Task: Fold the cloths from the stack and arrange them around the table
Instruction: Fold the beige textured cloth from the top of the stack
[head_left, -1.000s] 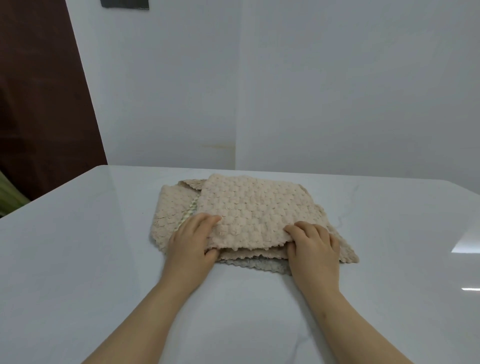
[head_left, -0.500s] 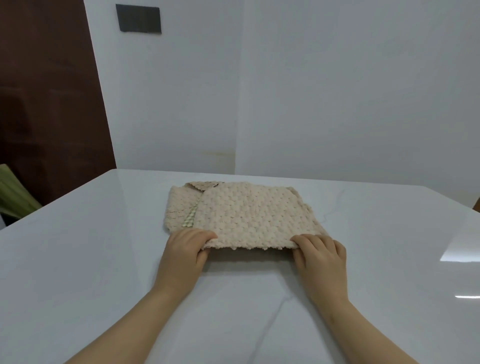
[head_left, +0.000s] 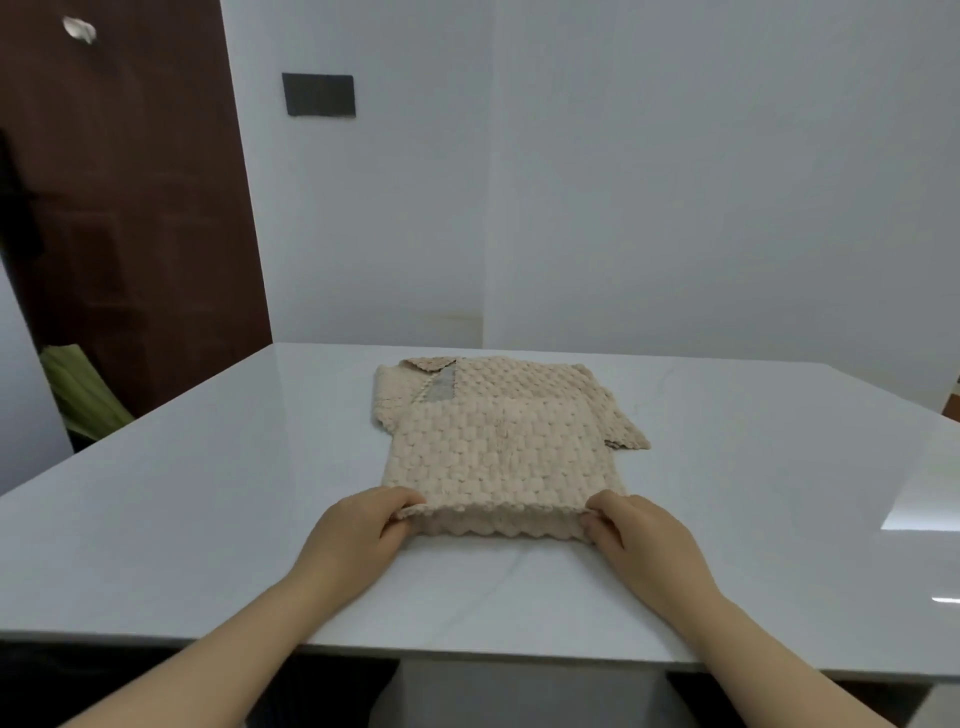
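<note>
So the top cloth (head_left: 498, 457) is coming off the stack (head_left: 519, 379) now. A second ago it was sitting square on the pile, and now both hands are dragging it toward the near edge of the white surface (head_left: 208, 493), with only its far end overlapping the rest. The left hand (head_left: 358, 525) is pinching the near left corner and the right hand (head_left: 639, 535) is pinching the near right one, keeping that edge slightly lifted. I'm reading this as the cloth getting separated so it can be folded (no fold looks made yet, though the front edge is drooping, so I can't be sure). The remaining beige cloths are lying a bit skewed around mid-surface. As for containers, I'm not seeing any basket or tray, and everything is lying straight on the surface.
</note>
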